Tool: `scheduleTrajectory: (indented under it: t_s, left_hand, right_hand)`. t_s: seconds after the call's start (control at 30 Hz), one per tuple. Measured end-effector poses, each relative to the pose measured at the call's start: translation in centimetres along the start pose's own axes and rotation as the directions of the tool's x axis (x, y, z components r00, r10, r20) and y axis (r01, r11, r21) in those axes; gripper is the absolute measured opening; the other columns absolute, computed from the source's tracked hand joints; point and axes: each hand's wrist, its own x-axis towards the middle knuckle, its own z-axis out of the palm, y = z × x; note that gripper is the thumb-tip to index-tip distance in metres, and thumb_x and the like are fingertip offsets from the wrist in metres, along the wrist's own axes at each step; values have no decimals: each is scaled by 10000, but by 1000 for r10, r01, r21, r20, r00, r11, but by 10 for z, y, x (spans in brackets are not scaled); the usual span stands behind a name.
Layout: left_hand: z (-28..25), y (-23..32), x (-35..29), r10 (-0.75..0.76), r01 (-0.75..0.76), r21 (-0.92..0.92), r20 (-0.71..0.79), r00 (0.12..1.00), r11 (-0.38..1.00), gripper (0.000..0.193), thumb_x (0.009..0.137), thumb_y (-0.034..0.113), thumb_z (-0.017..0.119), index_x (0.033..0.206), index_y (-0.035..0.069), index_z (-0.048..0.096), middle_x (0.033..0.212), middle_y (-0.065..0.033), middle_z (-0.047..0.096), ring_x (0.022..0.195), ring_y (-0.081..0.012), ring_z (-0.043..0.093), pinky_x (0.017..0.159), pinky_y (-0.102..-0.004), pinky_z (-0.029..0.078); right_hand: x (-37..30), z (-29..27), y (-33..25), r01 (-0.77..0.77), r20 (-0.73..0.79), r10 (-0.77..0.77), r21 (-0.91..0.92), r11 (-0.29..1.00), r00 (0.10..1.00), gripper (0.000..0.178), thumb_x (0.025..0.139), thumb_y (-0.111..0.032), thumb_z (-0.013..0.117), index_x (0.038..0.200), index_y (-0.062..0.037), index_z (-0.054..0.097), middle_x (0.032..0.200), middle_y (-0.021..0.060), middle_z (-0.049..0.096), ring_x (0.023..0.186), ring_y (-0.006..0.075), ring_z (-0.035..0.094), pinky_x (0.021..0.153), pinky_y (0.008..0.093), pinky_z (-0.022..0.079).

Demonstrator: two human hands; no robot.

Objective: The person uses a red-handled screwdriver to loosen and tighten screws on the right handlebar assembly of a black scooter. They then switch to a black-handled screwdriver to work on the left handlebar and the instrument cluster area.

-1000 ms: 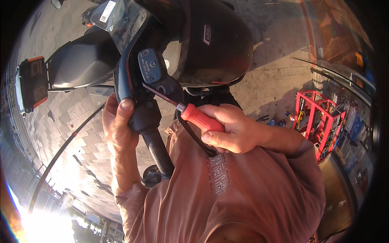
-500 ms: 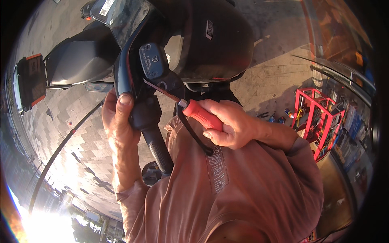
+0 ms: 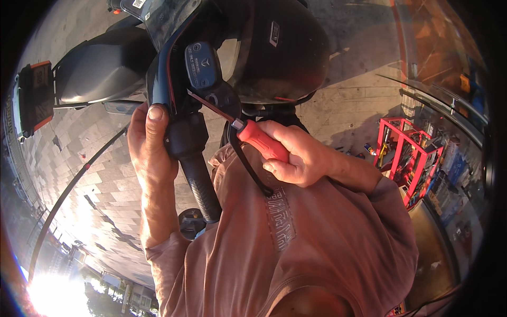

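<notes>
My right hand (image 3: 297,156) is closed round the red handle of a screwdriver (image 3: 259,141). Its metal shaft slants up and left across the brake lever (image 3: 247,168). The tip is beside the dark handlebar cover, just below the brake fluid reservoir (image 3: 203,64); whether it touches anything I cannot tell. My left hand (image 3: 151,138) grips the scooter's handlebar cover (image 3: 162,84), thumb on the near edge and fingers partly hidden behind. Nearer my body, the black switch housing (image 3: 186,136) leads into a ribbed rubber grip (image 3: 200,185).
A black scooter seat (image 3: 105,66) and a box with orange trim (image 3: 35,99) stand at the left. The dark scooter front (image 3: 280,47) bulges out ahead. To the right is a red tool rack (image 3: 406,153) with tools, and several small items lie on the paving near it.
The whole scene has shifted slightly upward in view. My left thumb sits a little further left on the cover. The screwdriver keeps nearly the same place against the handlebar.
</notes>
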Motion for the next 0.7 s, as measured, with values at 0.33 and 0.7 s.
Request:
scheduleTrajectory:
  t_s: [0.33, 0.7]
  left_hand:
    - [15, 8, -3, -20, 21, -70, 16, 1000, 997, 562, 973, 460, 583, 1199, -54, 572, 952, -171, 684, 751, -234, 688, 628, -347, 590]
    - [18, 12, 5, -91, 94, -180, 22, 996, 979, 627, 952, 516, 581, 1244, -39, 565, 1018, -192, 666, 773, -268, 661, 673, -381, 564]
  right_hand:
    - [-2, -1, 3, -45, 59, 32, 239, 970, 998, 613, 842, 29, 514, 1438, 30, 370, 845, 5, 493, 680, 67, 443, 624, 230, 408]
    - [-1, -1, 9, 124, -32, -124, 7, 992, 992, 534, 847, 10, 564, 1371, 10, 460, 847, 18, 534, 724, 91, 479, 654, 261, 432]
